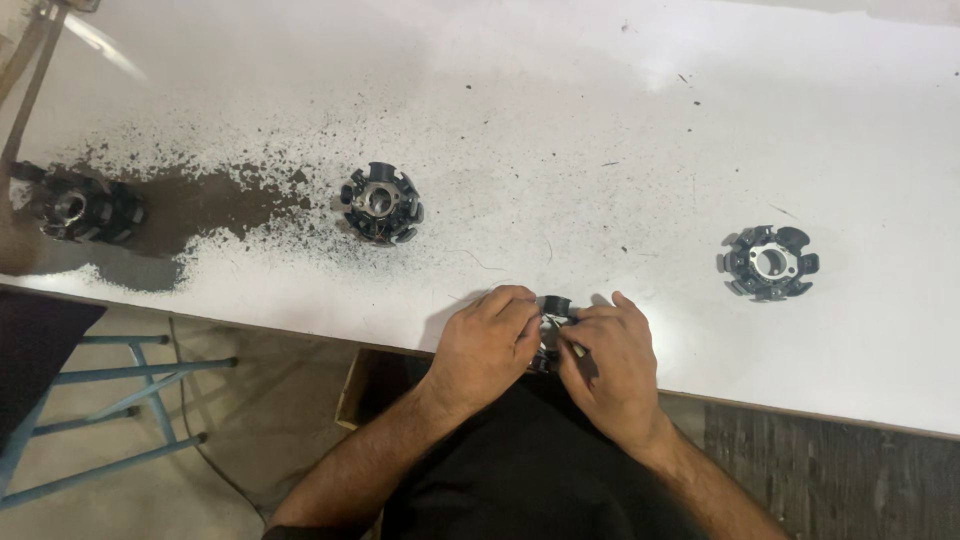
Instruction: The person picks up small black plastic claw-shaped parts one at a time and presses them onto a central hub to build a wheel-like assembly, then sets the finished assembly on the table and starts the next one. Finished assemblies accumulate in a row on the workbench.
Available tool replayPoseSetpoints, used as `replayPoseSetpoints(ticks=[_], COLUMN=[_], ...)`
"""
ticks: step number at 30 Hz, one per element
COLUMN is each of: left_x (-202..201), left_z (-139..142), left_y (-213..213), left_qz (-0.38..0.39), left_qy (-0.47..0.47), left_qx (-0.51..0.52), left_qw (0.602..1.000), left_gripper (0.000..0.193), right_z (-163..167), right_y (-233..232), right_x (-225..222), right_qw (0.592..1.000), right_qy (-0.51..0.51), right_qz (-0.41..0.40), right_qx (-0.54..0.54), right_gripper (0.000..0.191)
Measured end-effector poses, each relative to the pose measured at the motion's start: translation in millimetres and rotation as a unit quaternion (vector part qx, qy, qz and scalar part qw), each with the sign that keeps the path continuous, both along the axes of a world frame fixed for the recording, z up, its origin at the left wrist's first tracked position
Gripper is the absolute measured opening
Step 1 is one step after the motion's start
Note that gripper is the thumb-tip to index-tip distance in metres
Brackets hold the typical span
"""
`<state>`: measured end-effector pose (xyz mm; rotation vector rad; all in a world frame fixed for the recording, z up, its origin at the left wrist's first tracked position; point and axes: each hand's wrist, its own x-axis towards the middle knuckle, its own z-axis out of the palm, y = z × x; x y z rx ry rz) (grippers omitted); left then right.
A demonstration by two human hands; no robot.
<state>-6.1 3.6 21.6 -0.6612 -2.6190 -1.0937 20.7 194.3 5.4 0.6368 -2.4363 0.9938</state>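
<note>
Black plastic and bare metal make up the small toothed part (555,308) that is held at the near edge of the white table (620,130), about midway along it. Only its top is seen clearly: a dark, rounded segment with a pale glint beneath, the remainder being covered by fingers. It is gripped from both sides, the left hand (487,345) closed over its left flank and the right hand (612,362) closed over its right, so that the two hands are brought together around it (thumbs and fingertips nearly touching over the middle).

Three similar ring-shaped parts are laid out on the tabletop. One ring (381,203) with black radial teeth and a grey metal hub is seen left of centre, at the fringe of a spread of dark filings (200,215). Another ring (80,207) is set near the left edge, within the densest dark patch. A third ring (769,262) lies toward the right side on clean white surface, well apart from the hands. Below the near edge, a blue metal frame (110,395) is visible at the lower left.
</note>
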Motion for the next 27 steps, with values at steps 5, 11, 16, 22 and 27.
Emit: replayPoseSetpoints(ticks=[5, 11, 16, 22, 27], left_x=[2.3, 8.4, 11.0, 15.2, 4.5], left_z=[-4.1, -15.1, -18.7, -22.6, -7.2], left_y=[-2.2, -5.7, -4.0, -5.0, -18.8], left_qz=[-0.006, -0.023, -0.015, -0.027, -0.021], left_qy=[0.004, 0.04, 0.045, 0.043, 0.179], left_qx=[-0.008, -0.042, -0.036, -0.031, -0.03], left_qw=[1.0, 0.998, 0.998, 0.998, 0.983], left_gripper=[0.013, 0.02, 0.024, 0.025, 0.015], right_z=[-3.6, -6.1, -5.0, -5.3, -10.7], right_y=[-1.1, -0.4, -5.8, -7.0, 17.2], right_x=[-1.8, -0.7, -1.7, 0.7, -2.8], right_qw=[1.0, 1.0, 0.999, 0.998, 0.996], right_qy=[0.001, 0.017, 0.036, 0.034, 0.028], right_qz=[-0.004, 0.009, 0.003, 0.006, -0.046], right_qx=[0.003, -0.001, 0.009, 0.044, 0.074], right_gripper=[0.03, 0.03, 0.032, 0.036, 0.033])
